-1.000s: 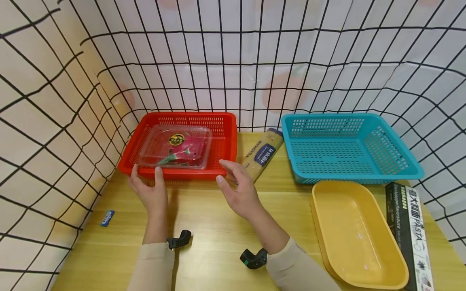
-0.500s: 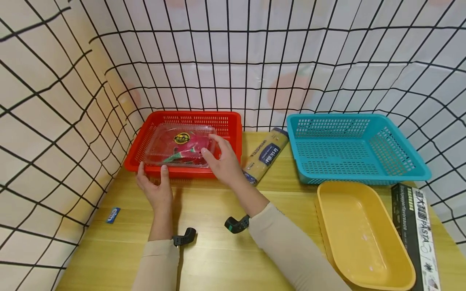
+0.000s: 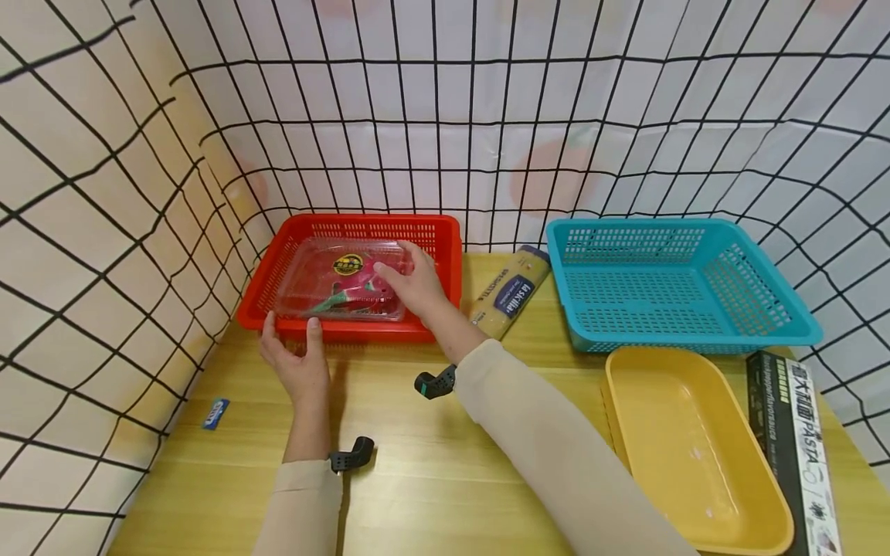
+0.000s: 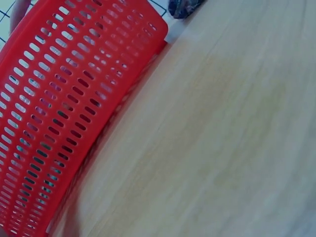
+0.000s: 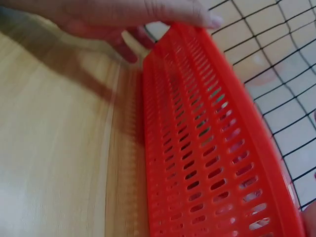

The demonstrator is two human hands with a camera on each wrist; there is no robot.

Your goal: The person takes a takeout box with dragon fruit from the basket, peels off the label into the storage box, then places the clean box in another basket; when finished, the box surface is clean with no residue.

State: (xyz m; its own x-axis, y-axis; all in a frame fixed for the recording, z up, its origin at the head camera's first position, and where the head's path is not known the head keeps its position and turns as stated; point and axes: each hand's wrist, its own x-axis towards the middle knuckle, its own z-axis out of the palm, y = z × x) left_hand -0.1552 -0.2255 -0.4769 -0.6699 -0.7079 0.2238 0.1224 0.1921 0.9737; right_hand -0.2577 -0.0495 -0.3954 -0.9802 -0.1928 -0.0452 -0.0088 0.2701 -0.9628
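Observation:
A red perforated basket point(image 3: 361, 332) stands at the back left of the table. Inside it lies a clear plastic box point(image 3: 313, 293) with a gold-and-black label and magenta, green-tipped contents. My left hand point(image 3: 302, 369) grips the basket's front-left corner; the right wrist view has its thumb over the rim and its fingers around the outside. Over the box's right part is my right hand point(image 3: 420, 289), thumb on the lid and index finger stretched toward the back right edge, a gap between them. Its other fingers are hidden.
A spaghetti pack point(image 3: 511, 293) lies between the red basket and a turquoise basket point(image 3: 684, 340). At front right are a yellow tray point(image 3: 674, 432) and a black-and-white pasta box point(image 3: 796, 440). A small blue packet point(image 3: 215, 414) lies left; black wire mesh point(image 3: 473, 123) encloses the table.
My right hand has moved left and away from me, from the basket's front-right corner onto the clear box. The left hand stays at the basket corner.

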